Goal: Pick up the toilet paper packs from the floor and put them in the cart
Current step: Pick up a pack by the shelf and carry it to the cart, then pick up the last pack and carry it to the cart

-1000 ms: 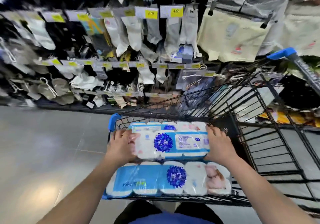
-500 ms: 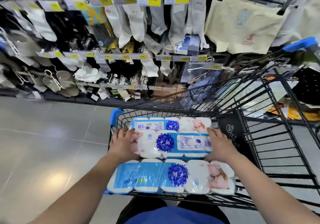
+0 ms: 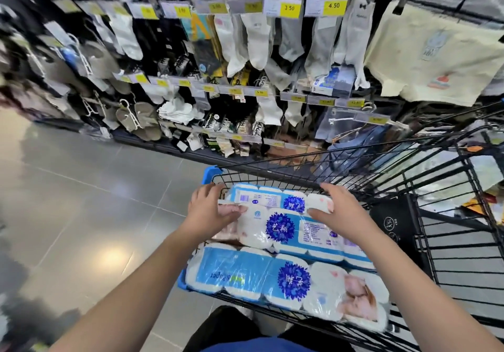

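Three blue-and-white toilet paper packs lie in the black wire cart [image 3: 441, 188]. The near pack [image 3: 245, 275] rests along the cart's near edge, the middle pack [image 3: 281, 229] lies tilted over it, and the far pack [image 3: 267, 199] sits by the far rim. My left hand [image 3: 210, 210] covers the far pack's left end, its thumb pressed at the seam with the middle pack. My right hand [image 3: 341, 212] lies palm down over the far pack's right end, with its thumb along the same seam. No pack shows on the floor.
A shop rack of hanging socks, slippers and price tags [image 3: 289, 8] runs close behind the cart. Grey tiled floor [image 3: 81, 201] spreads to the left. The cart's black seat flap [image 3: 392, 220] stands to the right of the packs, and a blue corner bumper [image 3: 211, 173] marks the far left corner.
Both hands have slid from the ends of the middle pack forward onto the far pack. The middle pack now lies tilted and uncovered.
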`<state>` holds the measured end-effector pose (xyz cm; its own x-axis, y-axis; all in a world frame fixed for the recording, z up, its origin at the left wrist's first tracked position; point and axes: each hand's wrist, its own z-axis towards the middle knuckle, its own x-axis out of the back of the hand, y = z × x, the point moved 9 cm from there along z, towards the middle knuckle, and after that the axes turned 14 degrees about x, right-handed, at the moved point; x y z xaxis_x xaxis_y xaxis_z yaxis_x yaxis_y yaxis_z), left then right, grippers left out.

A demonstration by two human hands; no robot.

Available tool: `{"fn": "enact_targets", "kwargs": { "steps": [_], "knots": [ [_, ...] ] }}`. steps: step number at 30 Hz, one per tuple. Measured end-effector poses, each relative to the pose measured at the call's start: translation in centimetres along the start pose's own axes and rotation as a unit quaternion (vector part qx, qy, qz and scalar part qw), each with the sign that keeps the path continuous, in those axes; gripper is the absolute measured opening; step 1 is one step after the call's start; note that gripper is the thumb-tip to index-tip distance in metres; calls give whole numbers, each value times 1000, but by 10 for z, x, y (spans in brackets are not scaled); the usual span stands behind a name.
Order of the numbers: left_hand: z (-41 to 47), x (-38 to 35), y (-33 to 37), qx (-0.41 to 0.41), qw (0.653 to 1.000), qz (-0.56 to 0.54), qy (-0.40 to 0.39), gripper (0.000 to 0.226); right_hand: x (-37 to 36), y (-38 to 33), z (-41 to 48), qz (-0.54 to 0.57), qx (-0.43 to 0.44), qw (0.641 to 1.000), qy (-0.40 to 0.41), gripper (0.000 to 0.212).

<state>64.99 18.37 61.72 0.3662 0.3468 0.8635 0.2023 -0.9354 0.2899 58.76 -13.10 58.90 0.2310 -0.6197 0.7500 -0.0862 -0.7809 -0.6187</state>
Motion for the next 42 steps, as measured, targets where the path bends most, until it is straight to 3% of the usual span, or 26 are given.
{"fn": "enact_targets", "kwargs": {
  "steps": [6,11,21,30,42],
  "knots": [
    [-35,83,-31,19,993,-85,75,85,21,-105,21,5,127,991,35,73],
    [-65,120,-89,38,986,-135,91,82,22,-188,7,52,204,973,98,61],
    [-122,196,-249,81,916,-351,178,61,-43,-373,-14,60,307,945,97,51],
    [-173,269,-451,106,861,-430,249,55,-150,-580,-19,59,409,909,57,48],
    [-220,340,-604,180,785,-470,363,42,-276,-758,50,129,494,858,-53,45]
  ]
}}
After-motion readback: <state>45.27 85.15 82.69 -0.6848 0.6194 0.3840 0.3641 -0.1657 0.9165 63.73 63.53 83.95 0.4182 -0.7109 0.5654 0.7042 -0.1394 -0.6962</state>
